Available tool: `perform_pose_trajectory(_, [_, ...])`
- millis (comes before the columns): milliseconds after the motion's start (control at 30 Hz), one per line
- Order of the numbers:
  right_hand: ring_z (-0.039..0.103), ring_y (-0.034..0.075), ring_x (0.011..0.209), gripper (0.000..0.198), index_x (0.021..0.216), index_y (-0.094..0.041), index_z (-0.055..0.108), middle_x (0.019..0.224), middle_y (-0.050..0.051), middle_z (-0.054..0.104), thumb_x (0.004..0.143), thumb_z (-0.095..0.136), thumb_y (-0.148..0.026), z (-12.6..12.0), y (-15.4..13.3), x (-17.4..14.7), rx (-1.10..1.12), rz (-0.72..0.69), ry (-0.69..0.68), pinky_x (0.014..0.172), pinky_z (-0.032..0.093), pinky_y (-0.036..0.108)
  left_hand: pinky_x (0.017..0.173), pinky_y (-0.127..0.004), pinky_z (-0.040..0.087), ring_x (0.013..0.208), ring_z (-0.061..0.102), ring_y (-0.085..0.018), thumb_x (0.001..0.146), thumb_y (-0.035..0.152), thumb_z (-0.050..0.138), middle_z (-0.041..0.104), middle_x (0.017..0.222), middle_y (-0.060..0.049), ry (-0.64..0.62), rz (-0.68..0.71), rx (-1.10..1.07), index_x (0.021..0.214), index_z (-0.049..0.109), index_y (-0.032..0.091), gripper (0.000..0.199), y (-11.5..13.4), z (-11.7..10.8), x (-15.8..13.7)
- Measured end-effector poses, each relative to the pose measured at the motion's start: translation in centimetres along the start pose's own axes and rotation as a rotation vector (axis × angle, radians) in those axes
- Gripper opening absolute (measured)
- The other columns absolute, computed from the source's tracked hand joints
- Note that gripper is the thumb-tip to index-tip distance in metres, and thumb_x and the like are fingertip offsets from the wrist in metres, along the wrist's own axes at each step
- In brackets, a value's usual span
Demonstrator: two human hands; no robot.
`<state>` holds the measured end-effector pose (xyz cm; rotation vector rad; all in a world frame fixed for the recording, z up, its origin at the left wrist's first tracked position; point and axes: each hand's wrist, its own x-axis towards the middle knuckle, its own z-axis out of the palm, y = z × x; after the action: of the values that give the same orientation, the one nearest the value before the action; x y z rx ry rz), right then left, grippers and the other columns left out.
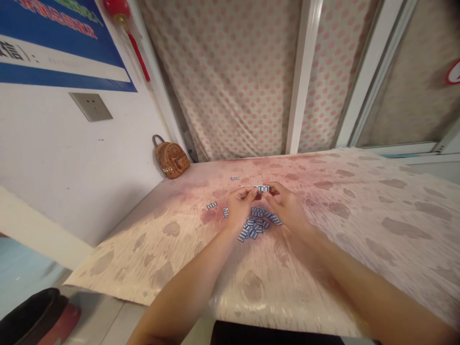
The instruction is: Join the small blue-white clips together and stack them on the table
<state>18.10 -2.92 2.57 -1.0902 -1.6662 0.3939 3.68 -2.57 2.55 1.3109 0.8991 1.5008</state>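
Observation:
Both my left hand (241,203) and my right hand (283,201) hold a small blue-and-white striped piece (263,189) between them, raised over the table. My thumbs press its near side, while the other fingers are mostly hidden behind it. Below and between my wrists lies a loose pile of similar striped pieces (253,227), some overlapping. One more piece (225,212) sits partly hidden beside my left hand. Farther left lies a single piece (212,205), and another (235,178) rests beyond my hands.
A patterned cloth (172,230) covers the table. At its far left corner, a small brown backpack-shaped bag (174,160) leans against the wall. Behind the table hangs a dotted curtain (244,96). A dark-and-red bin-like object (43,316) stands on the floor at lower left.

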Motion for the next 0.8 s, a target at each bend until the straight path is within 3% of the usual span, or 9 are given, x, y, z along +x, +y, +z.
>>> perform_pose_trajectory(100, [0.063,0.018,0.062,0.042,0.077,-0.021,0.062,0.073,0.007,0.070,0.091,0.045,-0.057,-0.1,0.2,0.4,0.323,0.257,-0.058,0.064,0.052,0.033,0.077,-0.031,0.054,0.077,0.069,-0.019,0.081,0.037,0.069,0.074,0.084,-0.008,-0.011,0.067,0.072,0.087,0.074,0.013,0.026,-0.1,-0.1,0.1])
perform_pose_trajectory(200, [0.061,0.017,0.055,0.043,0.077,-0.020,0.060,0.071,0.009,0.070,0.086,0.053,-0.062,-0.3,0.2,0.6,0.568,0.494,-0.095,0.054,0.050,0.029,0.074,-0.028,0.052,0.079,0.069,-0.019,0.084,0.034,0.067,0.074,0.084,-0.007,-0.005,0.131,0.171,0.085,0.074,0.014,0.022,0.0,-0.1,0.0])
perform_pose_trajectory(267, [0.062,0.016,0.054,0.039,0.078,-0.020,0.061,0.073,0.009,0.071,0.083,0.059,-0.058,-0.4,0.1,0.6,0.632,0.563,-0.104,0.052,0.050,0.027,0.074,-0.027,0.051,0.079,0.068,-0.018,0.086,0.033,0.065,0.074,0.083,-0.006,-0.007,0.148,0.211,0.085,0.074,0.015,0.020,0.0,0.0,-0.1])
perform_pose_trajectory(500, [0.062,0.015,0.057,0.038,0.076,-0.020,0.062,0.072,0.007,0.070,0.082,0.061,-0.057,-0.7,0.0,0.5,0.624,0.525,-0.117,0.056,0.051,0.028,0.070,-0.026,0.051,0.075,0.068,-0.018,0.085,0.032,0.066,0.074,0.080,-0.006,-0.019,0.126,0.211,0.084,0.074,0.015,0.019,-0.1,0.1,0.0])
perform_pose_trajectory(700, [0.064,0.015,0.064,0.030,0.074,-0.021,0.062,0.070,0.002,0.069,0.076,0.070,-0.049,-0.5,1.0,0.7,0.492,0.277,-0.159,0.065,0.053,0.029,0.070,-0.026,0.052,0.076,0.068,-0.017,0.083,0.035,0.066,0.074,0.083,-0.007,-0.063,0.097,0.195,0.085,0.074,0.014,0.022,-0.1,-0.2,0.4])
perform_pose_trajectory(800, [0.064,0.015,0.064,0.027,0.074,-0.021,0.061,0.068,0.002,0.068,0.076,0.069,-0.047,-0.9,1.5,1.0,0.474,0.263,-0.091,0.066,0.053,0.029,0.067,-0.024,0.050,0.074,0.067,-0.017,0.084,0.036,0.064,0.074,0.081,-0.006,-0.070,0.051,0.251,0.086,0.073,0.013,0.024,-0.5,-1.4,1.4])
